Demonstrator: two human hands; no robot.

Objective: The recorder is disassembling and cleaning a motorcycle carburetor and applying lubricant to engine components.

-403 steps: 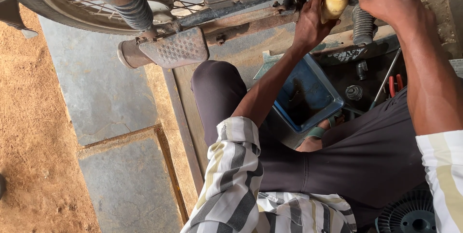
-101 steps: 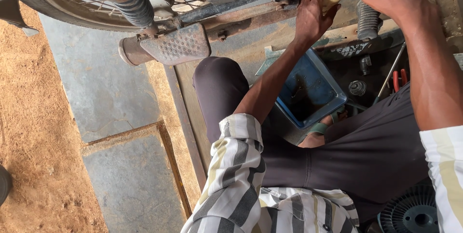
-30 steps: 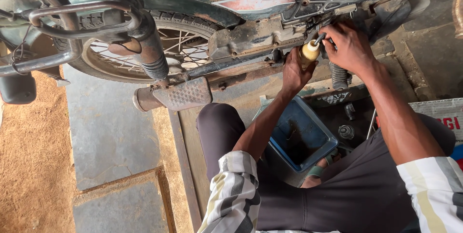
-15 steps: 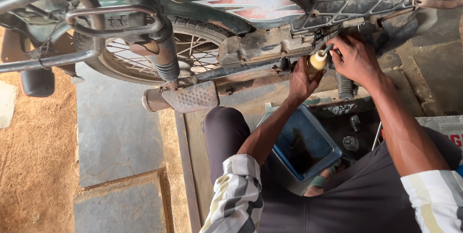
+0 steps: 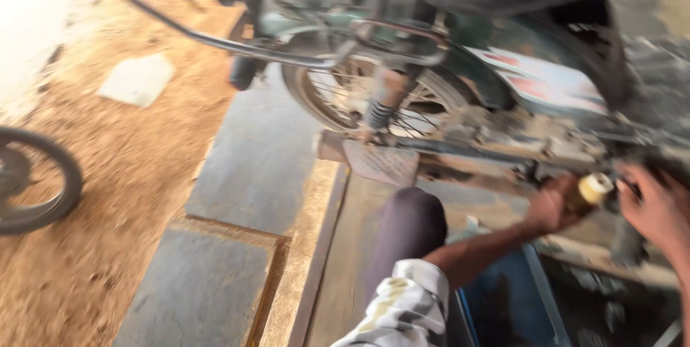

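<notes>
Two bare hands work low against the side of a motorcycle [image 5: 503, 81], and the view from the head camera is blurred by motion. The left hand [image 5: 555, 205] is curled closed around the shaft of a tool with a pale yellow handle [image 5: 595, 187]; the rounded yellow end sticks out to the right of the fist, just beneath the machine's grimy lower frame. The right hand [image 5: 658, 207] sits just beside that yellow end, its fingers bent toward it; whether they actually grip the handle or only rest near it cannot be told through the blur. The left forearm runs back down to a striped sleeve [image 5: 402, 311] at the bottom edge, next to a bent knee in dark trousers [image 5: 410, 228]. Under the arm lies a blue tray [image 5: 503, 304], only partly in view. Left of the hands, a ribbed metal footrest [image 5: 381, 162] juts out from the frame, and behind it stands the spoked rear wheel [image 5: 359, 99] with a shock spring in front of it. The motorcycle stands on grey stone slabs [image 5: 251, 167] edged with a wooden strip. On the sandy ground to the far left, part of another wheel [image 5: 36, 182] shows, and a pale flat stone [image 5: 136, 77] lies further back.
</notes>
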